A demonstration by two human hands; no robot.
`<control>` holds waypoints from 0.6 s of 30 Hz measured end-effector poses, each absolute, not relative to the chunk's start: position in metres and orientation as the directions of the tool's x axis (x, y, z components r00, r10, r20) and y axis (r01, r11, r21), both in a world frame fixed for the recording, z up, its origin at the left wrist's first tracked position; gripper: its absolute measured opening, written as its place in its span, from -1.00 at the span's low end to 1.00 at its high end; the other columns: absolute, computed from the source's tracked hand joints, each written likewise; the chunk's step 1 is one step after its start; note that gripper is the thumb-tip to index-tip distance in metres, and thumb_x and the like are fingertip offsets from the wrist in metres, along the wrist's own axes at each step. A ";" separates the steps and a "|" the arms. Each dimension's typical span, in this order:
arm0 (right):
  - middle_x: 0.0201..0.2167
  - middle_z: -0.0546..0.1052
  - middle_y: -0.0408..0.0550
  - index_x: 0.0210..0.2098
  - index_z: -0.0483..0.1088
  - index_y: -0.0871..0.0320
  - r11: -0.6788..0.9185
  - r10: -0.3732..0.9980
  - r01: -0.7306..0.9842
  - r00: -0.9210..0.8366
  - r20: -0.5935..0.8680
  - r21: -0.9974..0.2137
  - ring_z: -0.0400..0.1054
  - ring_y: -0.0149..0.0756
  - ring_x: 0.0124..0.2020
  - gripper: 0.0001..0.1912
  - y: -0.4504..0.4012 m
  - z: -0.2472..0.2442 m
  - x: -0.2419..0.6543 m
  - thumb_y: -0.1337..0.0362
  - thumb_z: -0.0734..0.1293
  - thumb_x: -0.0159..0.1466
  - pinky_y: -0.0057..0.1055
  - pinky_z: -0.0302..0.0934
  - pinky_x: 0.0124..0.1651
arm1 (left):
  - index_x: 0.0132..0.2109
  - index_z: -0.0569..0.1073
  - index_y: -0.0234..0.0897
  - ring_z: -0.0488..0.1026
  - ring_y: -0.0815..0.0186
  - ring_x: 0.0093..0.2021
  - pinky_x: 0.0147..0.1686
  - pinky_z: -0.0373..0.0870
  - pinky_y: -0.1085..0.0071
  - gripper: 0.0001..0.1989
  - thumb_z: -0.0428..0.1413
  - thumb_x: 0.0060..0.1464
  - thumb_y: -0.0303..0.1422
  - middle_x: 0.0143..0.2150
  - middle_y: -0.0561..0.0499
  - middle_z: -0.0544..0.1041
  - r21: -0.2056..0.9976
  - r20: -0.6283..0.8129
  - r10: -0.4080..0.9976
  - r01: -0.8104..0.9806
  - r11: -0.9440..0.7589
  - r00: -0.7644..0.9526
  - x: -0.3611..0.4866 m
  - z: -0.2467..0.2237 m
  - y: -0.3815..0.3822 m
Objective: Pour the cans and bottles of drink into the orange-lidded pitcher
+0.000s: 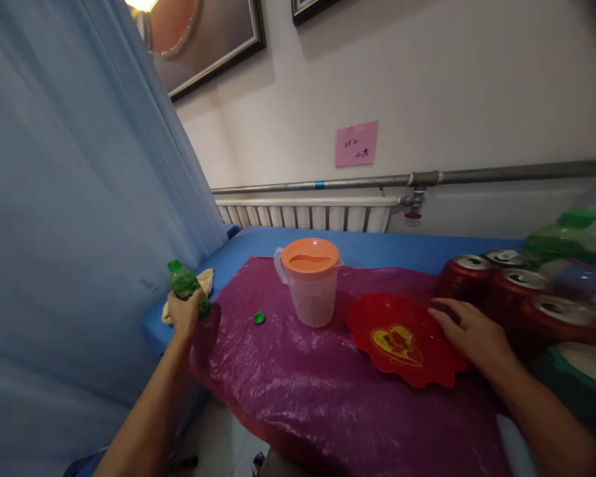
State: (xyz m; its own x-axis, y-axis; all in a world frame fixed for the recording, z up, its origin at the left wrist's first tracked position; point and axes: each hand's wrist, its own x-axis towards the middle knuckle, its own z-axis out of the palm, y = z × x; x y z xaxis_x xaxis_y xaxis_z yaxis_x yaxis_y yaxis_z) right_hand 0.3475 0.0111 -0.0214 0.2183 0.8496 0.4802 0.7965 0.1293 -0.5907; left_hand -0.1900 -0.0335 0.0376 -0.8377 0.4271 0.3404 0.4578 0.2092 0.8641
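Note:
My left hand [183, 317] is wrapped around a green plastic bottle [185, 281] at the left edge of the table. The bottle leans a little, its neck pointing up and left. Whether a cap is on it is too small to tell. A loose green bottle cap [259, 318] lies on the purple plastic sheet [278, 371]. Mid-table stands a clear pitcher [314, 301] with an orange lid [311, 256]. My right hand [474, 334] rests at the right rim of a red scalloped plate [412, 331] with a yellow heart print, fingers stretched out and apart.
Several red cans [516, 281] crowd the right side, beside a dark green can [581, 364] and green plastic bottles [561, 235]. A yellow cloth [206, 281] lies behind the left hand. A blue curtain [79, 232] hangs at left; a radiator [308, 215] lines the wall.

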 end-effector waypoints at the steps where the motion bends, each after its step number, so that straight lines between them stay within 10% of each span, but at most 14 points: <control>1: -0.22 0.59 0.18 -0.39 0.45 0.02 0.136 0.862 0.776 0.214 0.460 -0.616 0.48 -0.05 -0.35 -0.77 0.009 -0.016 0.345 0.07 0.25 0.09 -0.14 0.35 -0.27 | -0.12 0.40 -0.33 0.50 0.03 -0.14 -0.04 0.40 0.07 -0.51 0.26 -0.23 -0.20 -0.16 -0.17 0.54 0.867 0.345 0.411 0.454 0.204 -0.844 -0.184 0.044 -0.039; 8: 0.00 0.55 0.04 -0.05 0.45 0.05 0.420 0.893 0.495 -0.074 0.444 -0.761 0.44 -0.06 0.05 -0.59 -0.047 0.046 0.285 0.04 0.33 0.15 -0.06 0.27 0.16 | -0.13 0.48 -0.27 0.52 0.05 -0.10 -0.05 0.44 0.14 -0.47 0.33 -0.29 -0.14 -0.15 -0.06 0.59 0.961 0.264 0.831 0.211 -0.181 -0.489 -0.063 0.076 -0.089; 11: 0.13 0.49 0.00 0.17 0.33 0.00 0.405 0.893 0.307 -0.333 0.302 -0.861 0.38 -0.07 0.15 -0.33 -0.074 0.063 0.257 0.13 0.45 0.07 -0.12 0.28 0.18 | -0.14 0.51 -0.22 0.54 0.06 -0.13 -0.06 0.46 0.15 -0.48 0.39 -0.33 -0.22 -0.16 -0.06 0.61 0.996 0.093 0.978 0.037 -0.087 -0.187 0.015 0.070 -0.100; 18: 0.15 0.46 0.05 0.31 0.12 0.07 0.342 0.916 0.107 -0.260 0.306 -0.933 0.41 -0.07 0.11 -0.10 -0.082 0.052 0.246 0.36 0.38 -0.03 -0.16 0.34 0.12 | 0.04 0.48 -0.11 0.47 0.04 0.04 0.10 0.35 0.12 -0.42 0.36 -0.21 -0.21 0.03 -0.12 0.55 0.991 0.126 0.987 -0.064 -0.121 0.097 0.099 0.058 -0.097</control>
